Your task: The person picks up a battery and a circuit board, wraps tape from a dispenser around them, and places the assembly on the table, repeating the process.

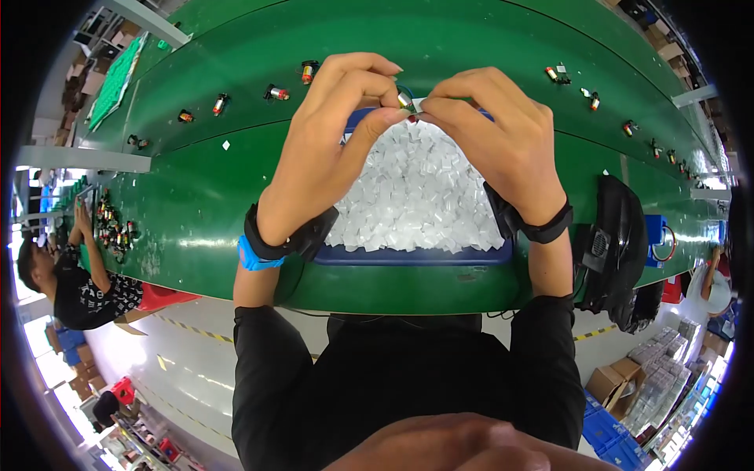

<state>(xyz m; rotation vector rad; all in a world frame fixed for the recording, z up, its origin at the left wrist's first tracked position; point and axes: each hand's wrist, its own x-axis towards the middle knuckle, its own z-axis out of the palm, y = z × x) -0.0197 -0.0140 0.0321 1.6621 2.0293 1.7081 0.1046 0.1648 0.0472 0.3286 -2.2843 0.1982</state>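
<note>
Over a blue tray (408, 257) heaped with small white translucent pieces (416, 188), my two hands come together fingertip to fingertip. My left hand (334, 129) is closed in a pinch on a small motor (404, 100) with a silvery body and thin wires. My right hand (503, 125) pinches at the motor's near end, where a tiny red and dark bit shows; its fingers cover what exactly they grip. Both wrists wear black bands, and a blue band (258, 255) sits on the left one.
Similar small motors lie spaced along the green table (212, 180), such as one at the far left (221, 104) and one at the right (594, 102). A black bag (616, 243) lies right of the tray beside a blue box (658, 240). Another person (78, 275) works at the left.
</note>
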